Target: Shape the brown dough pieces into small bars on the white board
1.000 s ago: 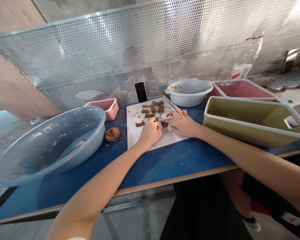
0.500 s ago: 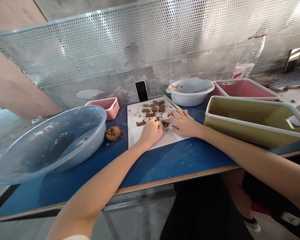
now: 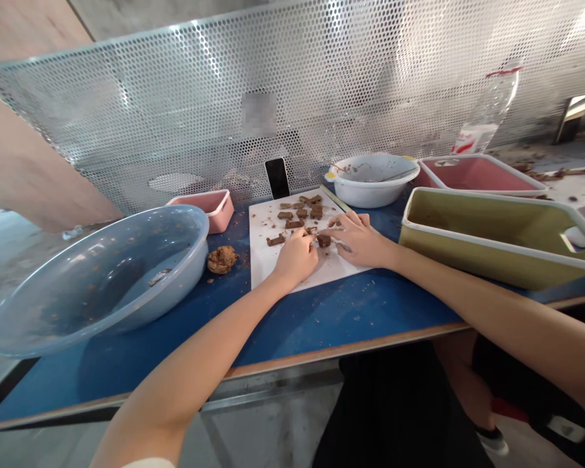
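Observation:
A white board (image 3: 263, 266) lies on the blue tabletop with several brown, clay-like pieces on it, among them a short bar-shaped piece (image 3: 275, 240). My left hand (image 3: 297, 257) rests on the board, fingers curled together at the tips; what they pinch, if anything, is hidden. Facing it from the right, my right hand (image 3: 355, 239) has its fingers spread and its index finger stretched toward the left fingertips. Just under that finger sits a dark brown lump (image 3: 324, 240). Crumbs are scattered around both hands.
Left of the board are a brown clump (image 3: 221, 260), a large blue basin (image 3: 175, 292) and a small pink bin (image 3: 219, 218). A phone (image 3: 277, 178) leans at the back. Rightward stand a white basin (image 3: 370, 193), a pink bin (image 3: 487, 175), a green bin (image 3: 468, 250) and a bottle (image 3: 482, 123).
My right index finger has lifted slightly, and more of the dark brown lump beneath it shows. The left hand stays almost in place.

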Motion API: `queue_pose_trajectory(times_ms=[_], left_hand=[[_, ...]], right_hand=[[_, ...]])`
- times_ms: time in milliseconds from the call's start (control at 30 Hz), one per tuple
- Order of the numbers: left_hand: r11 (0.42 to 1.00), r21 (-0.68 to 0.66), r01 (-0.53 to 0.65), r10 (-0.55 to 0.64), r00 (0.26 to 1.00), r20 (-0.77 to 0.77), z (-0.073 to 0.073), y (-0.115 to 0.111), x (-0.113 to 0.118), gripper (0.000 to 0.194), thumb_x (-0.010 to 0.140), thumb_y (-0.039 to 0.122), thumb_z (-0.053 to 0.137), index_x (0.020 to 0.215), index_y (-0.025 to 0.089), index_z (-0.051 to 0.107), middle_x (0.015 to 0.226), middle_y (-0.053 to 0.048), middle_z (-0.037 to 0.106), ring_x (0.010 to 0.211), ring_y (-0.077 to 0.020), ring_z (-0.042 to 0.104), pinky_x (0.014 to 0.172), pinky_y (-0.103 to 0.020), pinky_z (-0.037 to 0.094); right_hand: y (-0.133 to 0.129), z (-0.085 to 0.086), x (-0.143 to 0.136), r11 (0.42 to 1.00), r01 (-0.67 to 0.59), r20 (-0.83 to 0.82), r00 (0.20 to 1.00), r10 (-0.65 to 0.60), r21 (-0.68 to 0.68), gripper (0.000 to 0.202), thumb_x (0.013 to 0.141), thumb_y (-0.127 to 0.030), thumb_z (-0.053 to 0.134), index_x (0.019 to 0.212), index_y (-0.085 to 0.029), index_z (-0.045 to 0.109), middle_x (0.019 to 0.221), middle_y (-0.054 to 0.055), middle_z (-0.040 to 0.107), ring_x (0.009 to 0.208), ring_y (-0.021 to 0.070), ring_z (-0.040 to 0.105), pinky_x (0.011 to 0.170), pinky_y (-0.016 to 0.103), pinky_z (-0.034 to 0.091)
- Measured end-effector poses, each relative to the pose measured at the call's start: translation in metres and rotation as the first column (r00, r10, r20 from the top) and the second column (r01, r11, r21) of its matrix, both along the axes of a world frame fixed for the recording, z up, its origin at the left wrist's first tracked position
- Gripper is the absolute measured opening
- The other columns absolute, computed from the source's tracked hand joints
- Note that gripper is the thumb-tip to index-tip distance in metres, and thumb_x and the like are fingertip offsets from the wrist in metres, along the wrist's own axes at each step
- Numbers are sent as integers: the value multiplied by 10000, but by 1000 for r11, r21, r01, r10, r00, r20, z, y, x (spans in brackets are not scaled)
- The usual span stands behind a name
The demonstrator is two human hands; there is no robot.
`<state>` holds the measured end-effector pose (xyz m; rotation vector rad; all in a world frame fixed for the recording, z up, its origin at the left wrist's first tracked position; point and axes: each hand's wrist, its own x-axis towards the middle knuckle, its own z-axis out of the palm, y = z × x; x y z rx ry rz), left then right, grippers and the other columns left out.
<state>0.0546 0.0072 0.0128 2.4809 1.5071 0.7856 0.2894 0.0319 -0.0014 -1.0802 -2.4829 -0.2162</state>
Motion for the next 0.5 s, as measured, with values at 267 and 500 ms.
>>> queue_pose_trajectory(times_ms=[267,500], left_hand=[[1000,3,-23,23,1000,-16,-1,0,0,345,1028,87,516,1072,152,853,1165,-164,725,1087,-309,726,1048,-467,615],[1000,9,-16,17,1000,-25,-1,2,0,340,1037,87,533,1163,136,845,1181,-159,713,1101,-305,729,1055,-452,607]], right_hand=[[2,0,-4,998,38,43,998,-35,-56,602,1033,-275,550,1619,-372,651,1517,166,596,1408,432,511,1118,631,418],[4,-1,-4,997,46,-29,998,-47,-56,470,1119,-423,539,1549,-329,704,1485,170,614,1418,411,520,1159,643,424]])
